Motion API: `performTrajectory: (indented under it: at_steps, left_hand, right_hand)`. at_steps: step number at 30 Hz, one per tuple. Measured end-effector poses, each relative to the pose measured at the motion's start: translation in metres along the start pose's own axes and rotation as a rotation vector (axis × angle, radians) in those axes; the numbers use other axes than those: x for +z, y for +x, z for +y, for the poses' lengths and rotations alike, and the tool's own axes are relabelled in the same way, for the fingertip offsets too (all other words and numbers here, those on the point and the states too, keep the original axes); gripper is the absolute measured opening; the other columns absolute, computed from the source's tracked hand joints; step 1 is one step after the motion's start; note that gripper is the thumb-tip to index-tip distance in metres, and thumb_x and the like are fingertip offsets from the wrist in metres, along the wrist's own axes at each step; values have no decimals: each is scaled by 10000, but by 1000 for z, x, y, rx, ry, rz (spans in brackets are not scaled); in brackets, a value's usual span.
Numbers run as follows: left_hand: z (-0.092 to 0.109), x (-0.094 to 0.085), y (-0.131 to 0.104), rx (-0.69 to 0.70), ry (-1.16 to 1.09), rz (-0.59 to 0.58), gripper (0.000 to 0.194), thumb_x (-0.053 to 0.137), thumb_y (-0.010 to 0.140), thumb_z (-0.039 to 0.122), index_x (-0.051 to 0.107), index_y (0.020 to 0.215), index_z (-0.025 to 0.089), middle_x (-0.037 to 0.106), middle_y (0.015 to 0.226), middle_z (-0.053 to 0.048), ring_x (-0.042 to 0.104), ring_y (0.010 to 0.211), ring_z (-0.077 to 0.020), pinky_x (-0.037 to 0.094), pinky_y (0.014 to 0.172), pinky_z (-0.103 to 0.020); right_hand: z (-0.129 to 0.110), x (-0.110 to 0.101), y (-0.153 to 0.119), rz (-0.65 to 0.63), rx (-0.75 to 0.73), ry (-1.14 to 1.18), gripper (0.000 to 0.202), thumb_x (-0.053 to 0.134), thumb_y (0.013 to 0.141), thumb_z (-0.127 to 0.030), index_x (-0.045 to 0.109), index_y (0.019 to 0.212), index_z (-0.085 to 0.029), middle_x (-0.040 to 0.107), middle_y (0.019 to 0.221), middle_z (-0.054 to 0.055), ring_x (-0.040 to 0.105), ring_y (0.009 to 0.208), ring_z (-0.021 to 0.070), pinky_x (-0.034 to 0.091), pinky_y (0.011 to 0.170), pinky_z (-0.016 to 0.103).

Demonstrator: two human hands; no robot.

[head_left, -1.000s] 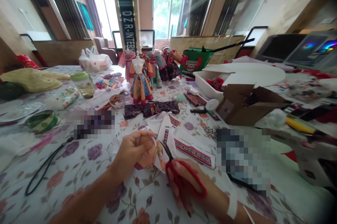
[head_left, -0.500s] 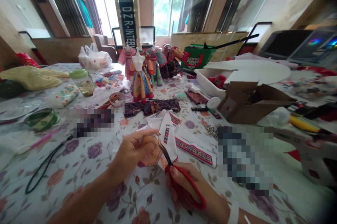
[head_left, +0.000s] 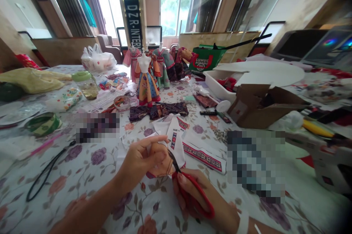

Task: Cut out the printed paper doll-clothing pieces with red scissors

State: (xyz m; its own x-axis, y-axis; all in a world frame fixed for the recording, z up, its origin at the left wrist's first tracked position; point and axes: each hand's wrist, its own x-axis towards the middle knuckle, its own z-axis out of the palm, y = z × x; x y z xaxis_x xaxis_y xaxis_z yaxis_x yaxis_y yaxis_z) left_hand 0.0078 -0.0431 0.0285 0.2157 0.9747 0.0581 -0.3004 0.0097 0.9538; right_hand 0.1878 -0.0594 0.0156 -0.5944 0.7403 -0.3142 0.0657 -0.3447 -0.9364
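Observation:
My left hand [head_left: 145, 159] pinches a small piece of orange fabric [head_left: 162, 166] with dark outlines, between thumb and fingers. In my right hand [head_left: 196, 190] is a pair of red-handled scissors [head_left: 205, 203], its dark blades at the right edge of the fabric. Whether the blades are fully closed I cannot make out. Just beyond both hands lie white fabric pieces printed with red and black patterned bands [head_left: 202, 157]. Behind them rests a folded dark patterned cloth [head_left: 173, 110].
Small dress forms in colourful robes [head_left: 148, 84] stand at the back. To the right are a cardboard box [head_left: 247, 107], a white tray [head_left: 217, 84] and a sewing machine [head_left: 327, 164]. At left lie a green tape roll [head_left: 44, 124], a lidded jar [head_left: 86, 84] and a black strap [head_left: 45, 179].
The scissor blades have come closer together at the fabric's edge. More of the orange fabric shows below my left fingers. Both hands stay in nearly the same place.

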Motion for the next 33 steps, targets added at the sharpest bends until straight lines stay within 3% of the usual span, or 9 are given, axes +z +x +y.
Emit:
performTrajectory:
  at_steps: [3, 9, 15, 21, 25, 29, 33]
  left_hand:
    - [-2, 2, -1, -40, 76, 48, 393, 702, 743, 260, 635, 1114, 151, 618, 689, -9, 579, 618, -131, 485, 617, -261]
    - [-5, 1, -2, -55, 125, 102, 388, 719, 724, 274, 652, 1092, 169, 664, 805, -30, 601, 689, -140, 489, 659, -252]
    - [-9, 3, -4, -27, 83, 43, 434, 701, 747, 277, 614, 1157, 165, 601, 698, -3, 537, 582, -109, 435, 530, -225]
    - [-18, 9, -3, -22, -62, -13, 413, 708, 739, 250, 625, 1139, 189, 432, 539, 64, 414, 468, -67, 374, 485, -228]
    - [-16, 6, -4, -68, 47, 33, 415, 699, 746, 267, 622, 1145, 186, 509, 591, 36, 439, 499, -76, 347, 469, -209]
    - [-8, 4, -5, -89, 203, 173, 399, 721, 716, 278, 654, 1097, 178, 605, 670, 12, 528, 611, -100, 430, 594, -209]
    - [-6, 6, -4, -93, 173, 211, 425, 724, 706, 282, 641, 1108, 172, 643, 719, -1, 567, 647, -116, 453, 617, -214]
  right_hand:
    - [1, 0, 1, -4, -39, 1, 580, 475, 744, -728, 510, 717, -150, 494, 495, -23, 419, 365, 56, 259, 350, 164]
    - [2, 0, 2, -13, -46, -13, 578, 472, 743, -733, 491, 704, -156, 490, 495, -23, 403, 363, 55, 248, 351, 168]
    - [1, 0, 2, 6, -41, -7, 576, 478, 741, -730, 512, 742, -154, 499, 514, -18, 425, 378, 69, 252, 354, 178]
    - [5, -2, 2, 5, -86, -58, 508, 497, 780, -665, 542, 779, -159, 513, 528, -26, 344, 359, 49, 253, 351, 180]
    - [2, -1, 1, 44, -94, -95, 515, 497, 778, -668, 538, 758, -155, 491, 510, -34, 351, 360, 48, 246, 344, 174]
    - [1, 0, 1, 67, -97, -118, 518, 491, 773, -679, 486, 682, -169, 472, 490, -42, 360, 352, 47, 249, 327, 171]
    - [5, 0, 3, 79, -96, -142, 508, 504, 771, -672, 465, 668, -175, 475, 492, -43, 357, 354, 46, 234, 318, 169]
